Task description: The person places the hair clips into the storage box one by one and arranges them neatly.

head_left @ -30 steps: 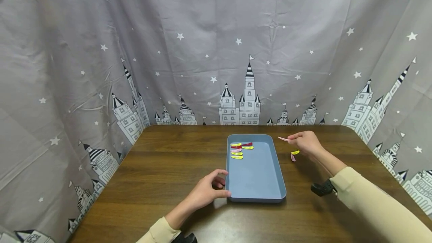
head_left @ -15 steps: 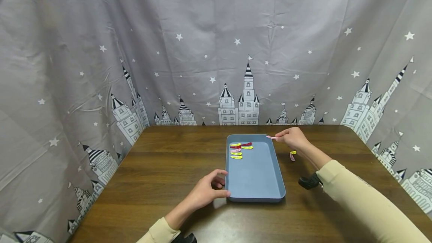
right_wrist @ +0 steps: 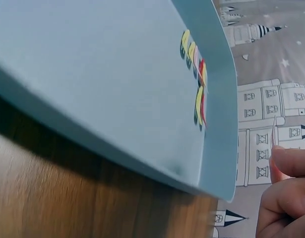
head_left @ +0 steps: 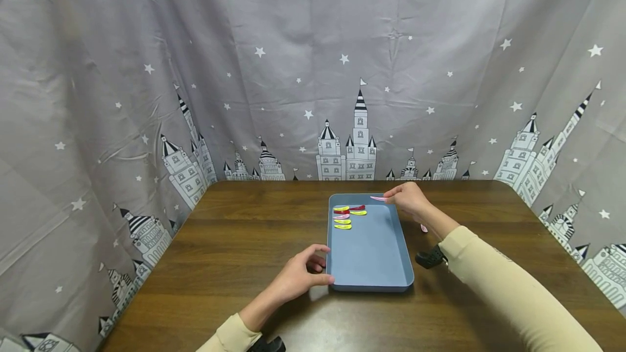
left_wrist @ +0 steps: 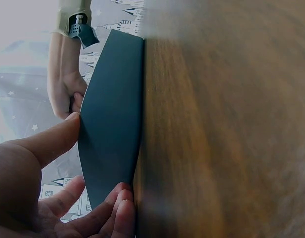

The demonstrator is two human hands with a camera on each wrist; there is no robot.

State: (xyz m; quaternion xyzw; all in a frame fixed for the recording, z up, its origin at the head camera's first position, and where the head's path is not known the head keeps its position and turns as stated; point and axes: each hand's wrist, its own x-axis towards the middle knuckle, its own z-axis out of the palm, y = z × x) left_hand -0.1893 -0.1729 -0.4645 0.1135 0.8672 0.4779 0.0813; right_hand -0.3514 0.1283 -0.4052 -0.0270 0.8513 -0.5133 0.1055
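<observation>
My right hand (head_left: 408, 198) pinches a pink hair clip (head_left: 377, 198) by one end, above the far right corner of the blue tray (head_left: 371, 254). In the right wrist view this clip (right_wrist: 273, 134) stands edge-on beyond the tray's rim. My left hand (head_left: 302, 273) rests against the tray's near left side. The left wrist view has its thumb (left_wrist: 60, 136) at the rim and fingertips against the outer wall. Inside the tray's far left part lie several yellow clips (head_left: 343, 227), red clips (head_left: 357, 208) and a pink clip (head_left: 340, 217), in two columns.
Another pink clip (head_left: 424, 228) lies on the brown wooden table (head_left: 254, 221) right of the tray, partly hidden by my right forearm. A grey curtain (head_left: 274, 69) with castles and stars hangs behind the table's far edge.
My right hand has carried the pink clip leftward from beside the tray to over its far right corner. The yellow clip on the table is now hidden behind my arm. My left hand has stayed put.
</observation>
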